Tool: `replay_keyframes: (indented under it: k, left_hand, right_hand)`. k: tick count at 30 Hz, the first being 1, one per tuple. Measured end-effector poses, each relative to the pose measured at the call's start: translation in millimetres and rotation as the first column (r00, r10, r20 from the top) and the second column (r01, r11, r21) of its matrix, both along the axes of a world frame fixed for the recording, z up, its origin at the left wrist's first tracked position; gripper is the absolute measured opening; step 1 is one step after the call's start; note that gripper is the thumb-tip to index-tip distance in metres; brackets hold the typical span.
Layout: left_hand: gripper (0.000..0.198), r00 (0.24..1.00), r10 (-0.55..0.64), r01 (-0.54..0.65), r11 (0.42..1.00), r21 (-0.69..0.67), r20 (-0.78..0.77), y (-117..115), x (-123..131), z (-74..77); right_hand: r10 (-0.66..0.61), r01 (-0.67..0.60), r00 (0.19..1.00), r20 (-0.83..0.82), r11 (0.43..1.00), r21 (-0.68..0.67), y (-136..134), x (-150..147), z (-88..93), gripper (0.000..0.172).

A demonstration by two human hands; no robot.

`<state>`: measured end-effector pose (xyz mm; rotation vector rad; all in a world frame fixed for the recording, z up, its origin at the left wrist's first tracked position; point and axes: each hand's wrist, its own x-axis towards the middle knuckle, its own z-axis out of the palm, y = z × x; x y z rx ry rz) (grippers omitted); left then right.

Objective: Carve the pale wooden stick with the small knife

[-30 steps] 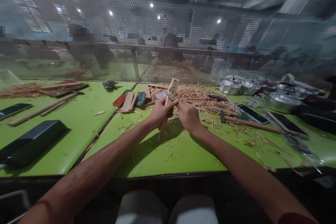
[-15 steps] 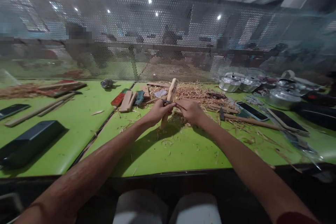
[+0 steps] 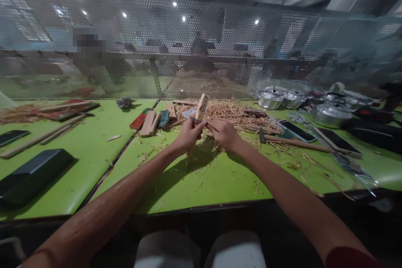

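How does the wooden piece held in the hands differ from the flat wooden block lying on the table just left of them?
The held wooden piece stands nearly upright, gripped low by the left hand, with the right hand against it; the flat wooden block lies flat on the green table, untouched. The held piece has a rounded top and small dark marks on its face; the block looks plain and square-ended. Both are pale, unpainted wood.

Lime-green table (image 3: 220,180), pale tan wood piece (image 3: 201,108), straw-coloured shavings (image 3: 232,111), grey perforated screen (image 3: 194,42)

Green table (image 3: 201,180) bears wood shavings (image 3: 232,111), sticks (image 3: 40,136), phones (image 3: 297,130).
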<state>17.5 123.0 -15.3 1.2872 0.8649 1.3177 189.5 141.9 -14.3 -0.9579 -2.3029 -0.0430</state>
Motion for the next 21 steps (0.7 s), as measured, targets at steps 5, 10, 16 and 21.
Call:
replay_keyframes:
  k: [5,10,16,21]
  left_hand:
    - [0.037,0.998,-0.012,0.018,0.996,0.089,-0.067,2.6,-4.7,-2.9]
    - [0.033,0.999,0.028,-0.027,0.997,0.076,-0.019,-3.2,-0.6,3.1]
    - [0.041,0.996,0.085,-0.085,0.996,0.022,0.015,-7.5,5.1,8.1]
    - [0.04,0.993,0.113,-0.114,0.993,0.037,0.038,-4.0,5.7,6.3]
  right_hand:
    - [0.044,-0.042,0.998,0.05,0.998,-0.047,0.7,4.3,1.6,0.029]
    - [-0.029,0.029,1.0,0.003,0.999,-0.018,-5.9,-2.9,-1.0,0.032]
    - [-0.06,0.06,0.998,-0.033,0.998,0.001,-8.2,-9.6,-8.5,0.032]
    - [-0.082,0.082,0.988,-0.128,0.997,-0.002,-7.9,-15.8,-13.1,0.036]
